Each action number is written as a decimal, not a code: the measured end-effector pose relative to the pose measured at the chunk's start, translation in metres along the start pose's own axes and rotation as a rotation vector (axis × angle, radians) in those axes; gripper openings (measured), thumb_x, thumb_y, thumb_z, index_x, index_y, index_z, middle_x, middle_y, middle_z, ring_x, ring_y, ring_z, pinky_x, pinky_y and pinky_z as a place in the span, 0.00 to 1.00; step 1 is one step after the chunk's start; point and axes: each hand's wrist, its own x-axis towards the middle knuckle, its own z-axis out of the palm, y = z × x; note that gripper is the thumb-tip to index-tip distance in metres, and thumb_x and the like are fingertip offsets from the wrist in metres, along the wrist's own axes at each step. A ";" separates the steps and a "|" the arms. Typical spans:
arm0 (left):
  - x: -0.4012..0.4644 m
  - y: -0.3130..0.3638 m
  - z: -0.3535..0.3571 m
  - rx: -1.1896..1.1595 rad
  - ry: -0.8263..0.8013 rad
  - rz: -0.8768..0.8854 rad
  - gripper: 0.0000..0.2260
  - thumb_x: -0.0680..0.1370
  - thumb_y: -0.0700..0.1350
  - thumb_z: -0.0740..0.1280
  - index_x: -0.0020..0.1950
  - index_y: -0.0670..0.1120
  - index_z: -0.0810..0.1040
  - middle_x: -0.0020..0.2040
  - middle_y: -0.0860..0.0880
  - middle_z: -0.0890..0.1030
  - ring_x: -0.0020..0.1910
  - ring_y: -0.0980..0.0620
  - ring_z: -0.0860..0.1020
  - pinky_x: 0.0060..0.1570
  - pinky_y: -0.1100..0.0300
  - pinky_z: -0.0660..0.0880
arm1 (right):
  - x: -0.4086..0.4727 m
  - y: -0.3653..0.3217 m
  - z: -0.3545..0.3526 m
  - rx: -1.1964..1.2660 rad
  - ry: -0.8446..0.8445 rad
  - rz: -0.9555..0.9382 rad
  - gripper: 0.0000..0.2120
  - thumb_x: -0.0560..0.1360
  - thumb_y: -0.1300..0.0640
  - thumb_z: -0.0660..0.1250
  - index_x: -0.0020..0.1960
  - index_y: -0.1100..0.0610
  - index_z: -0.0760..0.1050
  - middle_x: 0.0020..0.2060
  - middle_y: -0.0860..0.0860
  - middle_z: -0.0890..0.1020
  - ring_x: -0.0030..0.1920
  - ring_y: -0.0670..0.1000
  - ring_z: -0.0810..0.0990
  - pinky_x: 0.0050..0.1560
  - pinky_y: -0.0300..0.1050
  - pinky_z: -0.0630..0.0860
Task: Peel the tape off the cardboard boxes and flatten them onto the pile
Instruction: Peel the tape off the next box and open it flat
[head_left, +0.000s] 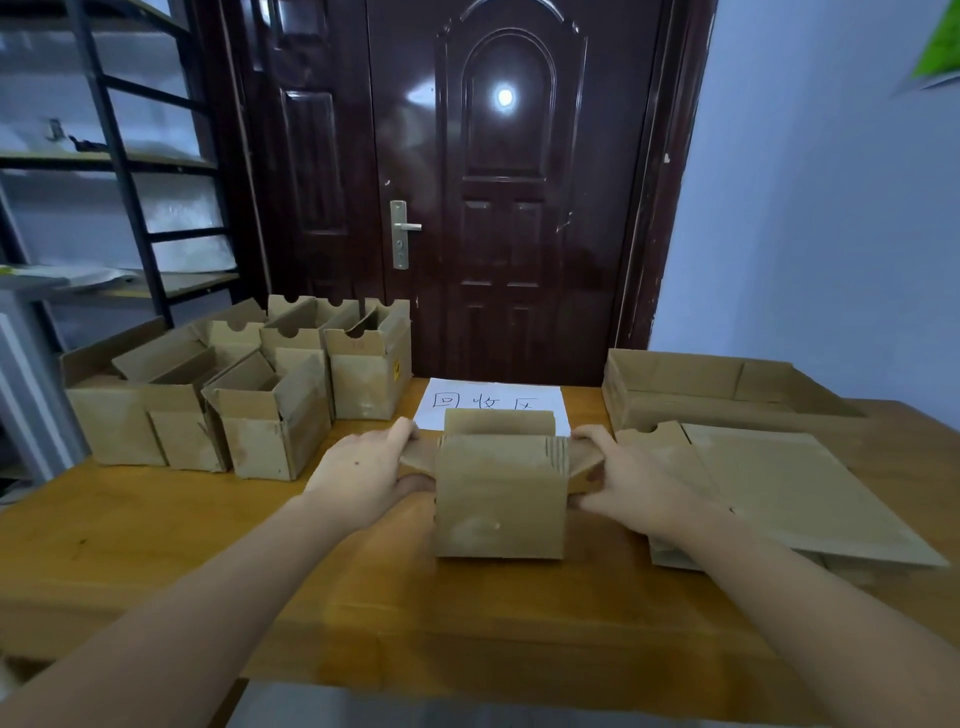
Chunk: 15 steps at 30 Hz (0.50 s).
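On the wooden table (156, 545), each hand (363, 470) (631, 480) grips the box's (498, 499) side flaps.

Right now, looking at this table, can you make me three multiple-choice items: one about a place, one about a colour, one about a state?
1. Where does the flattened cardboard pile lie?
A. to the right of the held box
B. on the shelf
C. under the open boxes at the left

2. What colour is the door?
A. white
B. dark reddish brown
C. green

3. What are the hands doing to the small box in the middle?
A. both rest flat on the table
B. only one touches it
C. each holds a side flap, one on each side

Answers:
1 A, the flat sheets lie on the table just beyond the right hand.
2 B, its glossy panels are dark reddish brown.
3 C, the left hand and the right hand each have fingers curled round a flap.
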 end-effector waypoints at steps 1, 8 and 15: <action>-0.003 -0.001 0.003 -0.007 -0.025 -0.023 0.26 0.78 0.67 0.64 0.71 0.55 0.64 0.64 0.53 0.79 0.56 0.51 0.78 0.52 0.58 0.75 | -0.003 0.003 0.003 0.068 -0.033 0.037 0.43 0.71 0.46 0.78 0.78 0.44 0.57 0.55 0.41 0.77 0.55 0.42 0.77 0.51 0.38 0.78; -0.024 0.002 0.022 -0.244 -0.312 -0.060 0.46 0.76 0.69 0.66 0.84 0.55 0.44 0.82 0.51 0.60 0.77 0.49 0.65 0.73 0.52 0.67 | -0.016 -0.009 0.016 0.145 -0.390 0.089 0.60 0.67 0.42 0.80 0.82 0.45 0.39 0.81 0.46 0.57 0.79 0.52 0.60 0.70 0.41 0.65; -0.029 0.011 0.043 -0.383 -0.433 -0.103 0.69 0.56 0.74 0.77 0.82 0.60 0.34 0.83 0.54 0.55 0.80 0.49 0.59 0.76 0.48 0.64 | -0.015 -0.010 0.041 -0.041 -0.239 0.064 0.61 0.66 0.37 0.79 0.82 0.42 0.37 0.80 0.45 0.60 0.66 0.49 0.75 0.67 0.45 0.76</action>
